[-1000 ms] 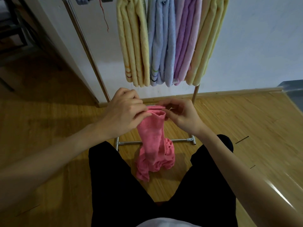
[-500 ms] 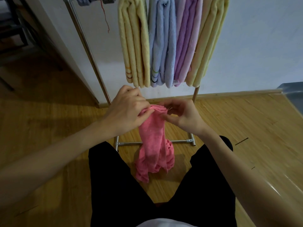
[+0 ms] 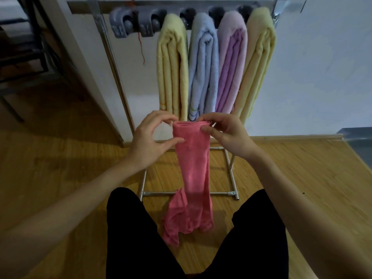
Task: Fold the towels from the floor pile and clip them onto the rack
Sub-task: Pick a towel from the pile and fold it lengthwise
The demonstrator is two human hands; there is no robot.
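A pink towel (image 3: 193, 168), folded into a narrow strip, hangs between my hands, and its loose lower end bunches near the floor between my legs. My left hand (image 3: 149, 141) pinches the top left corner, with the thumb lower against the towel's side. At the top right edge my right hand (image 3: 227, 135) pinches the folded layers. Behind them stands the metal rack (image 3: 118, 77). Its grey clips hold a yellow towel (image 3: 171, 67), a blue towel (image 3: 203, 67), a purple towel (image 3: 231, 63) and a second yellow towel (image 3: 257, 63).
Two grey clips (image 3: 136, 23) at the rack's left end hold no towel, and a red thread dangles below them. The rack's base bar (image 3: 161, 193) lies on the wooden floor just ahead of my knees. A white wall is behind, and dark furniture stands at far left.
Both hands have risen with the pink towel, so it now hangs longer. My left hand has loosened from a wrap round the top to a pinch at its corner. The view has tilted up, and the clips now show.
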